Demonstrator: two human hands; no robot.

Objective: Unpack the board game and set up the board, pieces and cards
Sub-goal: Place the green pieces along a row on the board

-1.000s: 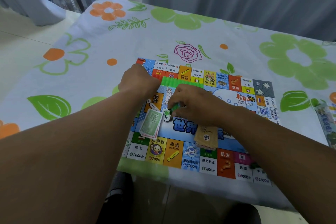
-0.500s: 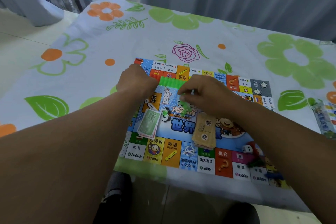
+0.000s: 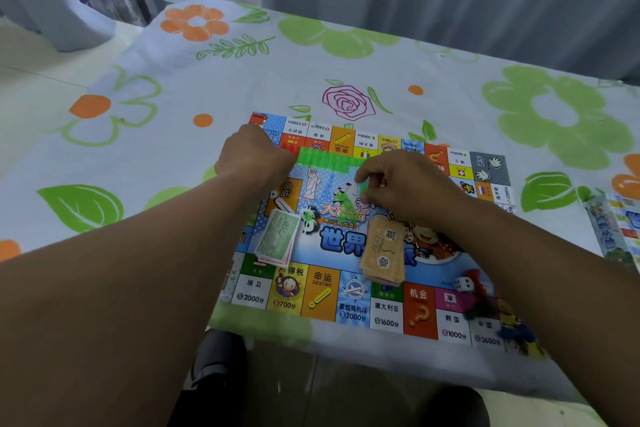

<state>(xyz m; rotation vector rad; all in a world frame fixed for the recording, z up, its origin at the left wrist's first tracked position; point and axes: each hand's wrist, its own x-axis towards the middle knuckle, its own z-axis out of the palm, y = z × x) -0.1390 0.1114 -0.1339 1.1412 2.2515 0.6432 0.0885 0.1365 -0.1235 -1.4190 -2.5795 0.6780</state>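
The right hand (image 3: 398, 184) pinches a house (image 3: 362, 188), presumably light and rigid, by its sides; fingers of the left hand (image 3: 254, 158) are hidden.

We see the board (image 3: 322, 291) lying open and flat; on it sit a row of green pieces (image 3: 325, 159) at the far side, green banknotes (image 3: 277, 237), tan cards (image 3: 382, 250) and a white die (image 3: 464, 284).

One game board (image 3: 349, 291), one green note stack (image 3: 277, 237), one tan note stack (image 3: 382, 253), one white die (image 3: 464, 283), and a single row of green plastic houses (image 3: 325, 160), too merged to count.
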